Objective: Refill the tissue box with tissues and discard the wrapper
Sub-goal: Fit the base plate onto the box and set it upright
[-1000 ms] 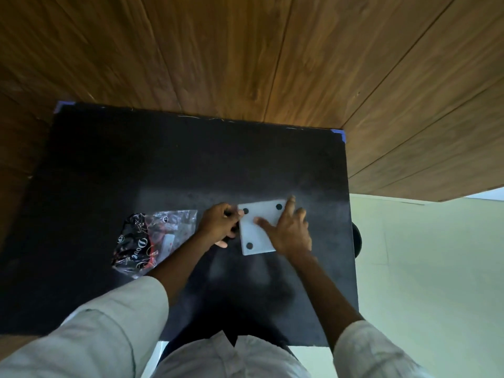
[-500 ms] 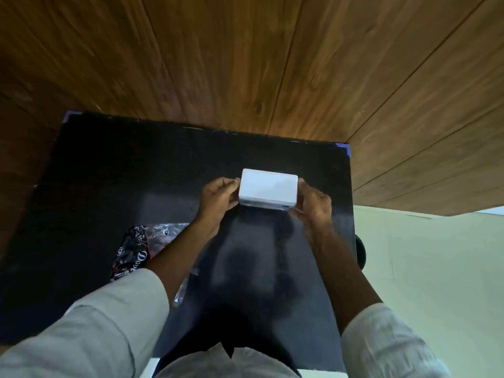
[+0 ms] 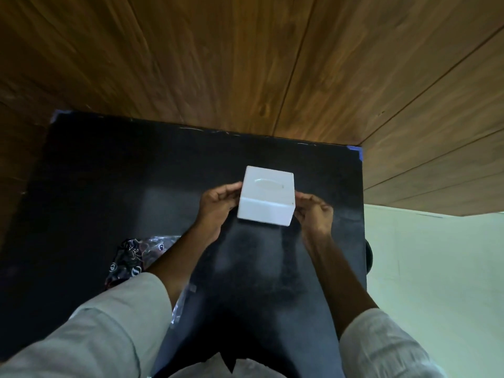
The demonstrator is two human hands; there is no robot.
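A white tissue box (image 3: pixel 267 195) stands upright at the middle of the black table (image 3: pixel 109 186), its top slot facing up. My left hand (image 3: pixel 218 205) grips its left side and my right hand (image 3: pixel 313 214) grips its right side. A crumpled clear and black plastic wrapper (image 3: pixel 131 260) lies on the table to the left, partly hidden under my left forearm. No tissue shows through the slot.
Wooden wall panels (image 3: pixel 245 64) rise right behind the table's far edge. A pale green floor (image 3: pixel 436 268) lies beyond the table's right edge. A dark round object (image 3: pixel 368 257) peeks out at that edge.
The box has been turned over from its dotted underside to upright and moved farther from me. Both hands shifted from pressing on it to holding its sides.
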